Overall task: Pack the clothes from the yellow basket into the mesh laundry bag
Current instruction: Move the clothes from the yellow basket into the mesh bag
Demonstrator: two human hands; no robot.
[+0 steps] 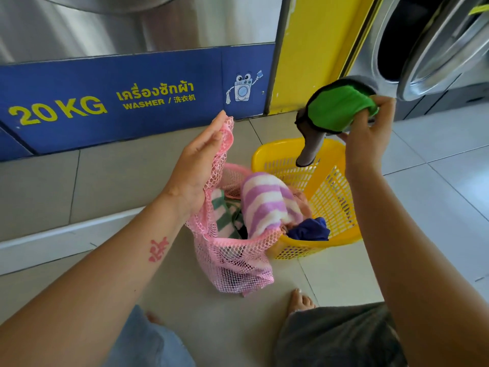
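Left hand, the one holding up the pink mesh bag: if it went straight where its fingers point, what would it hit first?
Most likely the blue washer panel: the left hand points up at it, with nothing visible between, though depth is unclear.

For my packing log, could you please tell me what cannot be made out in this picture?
Floor of the yellow plastic lattice basket: head view, covered by the dark blue garment and purple-and-white striped towel.
Lower contents of the pink mesh laundry bag: head view, buried under that towel.
Fingertips of the right hand: head view, tucked into the green-and-grey cloth.
Drum of the open washer: cut off by the right edge, dark inside.
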